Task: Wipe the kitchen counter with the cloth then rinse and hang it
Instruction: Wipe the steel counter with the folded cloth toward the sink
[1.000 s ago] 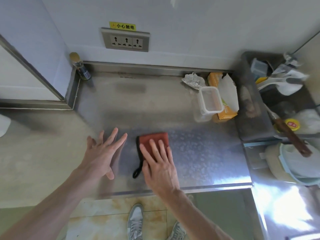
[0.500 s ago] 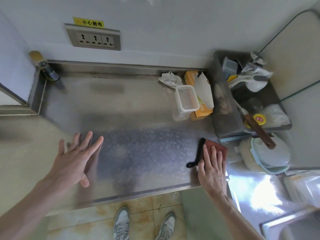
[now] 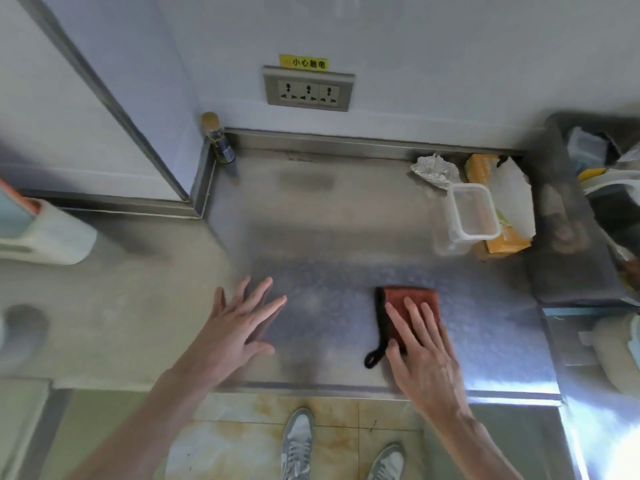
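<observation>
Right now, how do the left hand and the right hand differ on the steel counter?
The right hand presses flat on the red-brown rectangular cloth with the black loop; the left hand is over the bare steel counter, with no cloth. The left hand's fingers spread wider than the right hand's. Both hands are open, palms down.

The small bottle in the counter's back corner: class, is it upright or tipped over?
Upright: the bottle stands on its base against the counter and its raised edge, with its tan cap on top.
</observation>
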Tool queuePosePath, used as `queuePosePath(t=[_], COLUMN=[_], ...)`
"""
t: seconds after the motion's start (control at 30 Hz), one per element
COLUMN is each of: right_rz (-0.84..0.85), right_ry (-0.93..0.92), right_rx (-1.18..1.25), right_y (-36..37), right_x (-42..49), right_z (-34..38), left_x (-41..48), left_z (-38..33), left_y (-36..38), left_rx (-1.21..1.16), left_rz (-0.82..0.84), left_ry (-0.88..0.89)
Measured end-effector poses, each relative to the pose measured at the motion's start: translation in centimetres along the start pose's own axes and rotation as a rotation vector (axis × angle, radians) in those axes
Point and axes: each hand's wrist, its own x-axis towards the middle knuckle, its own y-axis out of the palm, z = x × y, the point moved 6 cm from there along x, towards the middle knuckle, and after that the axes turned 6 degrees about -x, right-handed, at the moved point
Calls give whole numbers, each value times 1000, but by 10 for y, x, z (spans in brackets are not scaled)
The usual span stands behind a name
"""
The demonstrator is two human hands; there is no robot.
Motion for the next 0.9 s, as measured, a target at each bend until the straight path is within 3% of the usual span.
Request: queuePosePath(t=[0.13,0.27,0.47,0.7,0.8,0.9], right_rz=[-21,-27,5,40,43,73], right_ry=[245,295,-40,-361,-452,-498], right_rx=[31,35,-49,-19,-40,-115], right_y=[-13,-13,18,45,47,45], right_x=[10,25,32,43,43,30], right_z=[-44,-15,134,326,338,289], left_x=[-31,-73,-120,-120,-128,-131], left_z=[15,47,110,144,150,150], left_y=[1,9,11,24,23,17], left_rx=[-25,-66,-157,-63,-64,-73], left_rz=[-183,-328,-505,-438,-458,-495], left_ry=[-107,-262,-481,-509,-499,-491])
